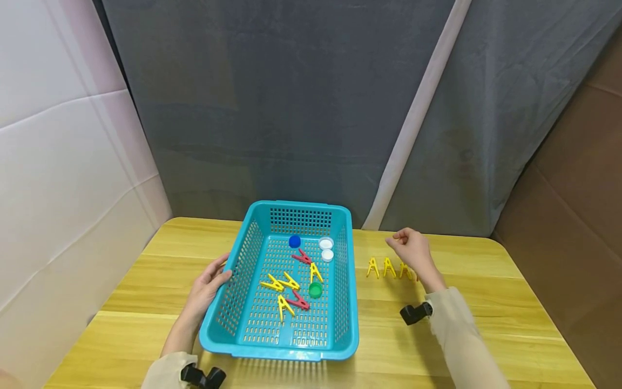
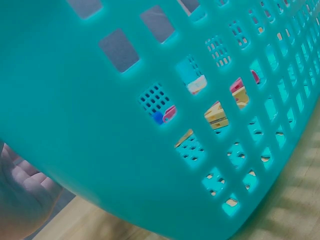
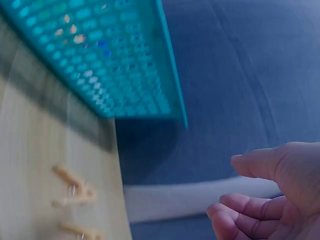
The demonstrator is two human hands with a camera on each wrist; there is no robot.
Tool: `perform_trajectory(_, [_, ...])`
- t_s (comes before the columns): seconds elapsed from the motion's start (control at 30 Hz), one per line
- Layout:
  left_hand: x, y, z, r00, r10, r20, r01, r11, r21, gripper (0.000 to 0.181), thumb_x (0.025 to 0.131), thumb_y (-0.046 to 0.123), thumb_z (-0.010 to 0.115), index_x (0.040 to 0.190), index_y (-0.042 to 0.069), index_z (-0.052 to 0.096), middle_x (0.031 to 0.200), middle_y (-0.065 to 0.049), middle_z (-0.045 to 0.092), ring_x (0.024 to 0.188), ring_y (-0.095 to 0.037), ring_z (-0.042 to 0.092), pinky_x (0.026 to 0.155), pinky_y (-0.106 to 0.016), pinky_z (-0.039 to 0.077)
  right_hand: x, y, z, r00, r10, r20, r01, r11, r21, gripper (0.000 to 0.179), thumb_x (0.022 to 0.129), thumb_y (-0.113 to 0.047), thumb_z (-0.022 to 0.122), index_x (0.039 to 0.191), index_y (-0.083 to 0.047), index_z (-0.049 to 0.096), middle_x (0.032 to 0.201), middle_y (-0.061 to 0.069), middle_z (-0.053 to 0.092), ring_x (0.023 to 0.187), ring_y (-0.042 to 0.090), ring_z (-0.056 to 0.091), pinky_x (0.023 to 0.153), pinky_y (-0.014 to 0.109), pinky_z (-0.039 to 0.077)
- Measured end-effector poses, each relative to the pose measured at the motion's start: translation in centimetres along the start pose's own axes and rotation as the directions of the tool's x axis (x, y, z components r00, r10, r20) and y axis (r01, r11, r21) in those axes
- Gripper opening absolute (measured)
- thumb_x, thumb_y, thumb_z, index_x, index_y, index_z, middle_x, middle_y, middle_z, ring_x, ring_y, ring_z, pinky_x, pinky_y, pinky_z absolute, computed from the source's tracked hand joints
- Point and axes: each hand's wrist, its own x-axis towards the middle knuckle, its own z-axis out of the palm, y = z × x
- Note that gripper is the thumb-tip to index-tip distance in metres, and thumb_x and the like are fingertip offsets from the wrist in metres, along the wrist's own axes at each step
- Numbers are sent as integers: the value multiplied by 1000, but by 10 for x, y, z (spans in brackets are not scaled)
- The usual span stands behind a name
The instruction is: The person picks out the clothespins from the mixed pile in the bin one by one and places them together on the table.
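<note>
A turquoise plastic basket (image 1: 282, 355) stands on the table. My left hand (image 1: 206, 289) holds its left side, thumb and fingers at the rim; in the left wrist view the basket wall (image 2: 90, 115) hides part of that hand (image 2: 25, 195). Inside lie several yellow clothespins (image 1: 283, 307), two red ones (image 1: 302, 257), a blue cap (image 1: 294, 241), a green cap (image 1: 315, 290) and two white caps (image 1: 327, 255). Over the table's right part hovers my right hand (image 1: 412, 251), empty. Its thumb is apart from loosely bent fingers (image 3: 255, 210) in the right wrist view.
Beyond the basket's right wall, yellow clothespins (image 1: 389, 267) stand in a row beneath my right hand, with a bit of red at the row's end by the wrist. A grey curtain (image 1: 301, 108) closes off the table's far edge, and a white cloth wall (image 1: 73, 178) rises at left.
</note>
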Motion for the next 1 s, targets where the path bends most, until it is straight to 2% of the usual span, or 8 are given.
perform_trajectory(0.1, [0,0,0,1000,-2,5,2,1000,-6,52,99,19,47,146,4,29,139,-22,39,95,3,55,80,-20,49,2,-12,5,999,-34,4,34,999,16,25,88,-19,64,94,5,62,76,12,58,60,18,48,53,26,40])
perform_trajectory(0.37, [1,-1,0,1000,-2,2,2,1000,-12,54,97,21,51,144,4,31,129,-9,48,96,1,56,80,-21,50,3,-48,22,991,-135,6,135,989,53,22,86,-16,67,91,5,62,76,13,61,59,19,51,53,25,43])
perform_trajectory(0.5, [0,-1,0,1000,2,-2,-2,1000,-1,52,98,19,49,144,4,32,133,-15,46,95,2,56,79,-20,50,1,-64,32,982,-186,12,185,980,68,22,85,-16,68,90,5,63,75,12,62,61,20,54,54,27,46])
perform_trajectory(0.63, [0,0,0,1000,7,-8,-7,1000,12,50,98,16,48,144,4,32,137,-22,42,94,3,56,78,-19,50,0,-80,40,979,-199,38,196,978,65,24,84,-16,70,92,5,63,76,12,63,64,21,57,57,30,48])
perform_trajectory(1.0, [1,-1,0,1000,2,-18,-1,1000,16,51,98,17,49,144,5,32,132,-16,47,93,3,56,78,-20,50,0,-109,64,964,-219,151,210,975,74,24,84,-17,70,93,5,64,70,8,60,57,15,52,55,26,45])
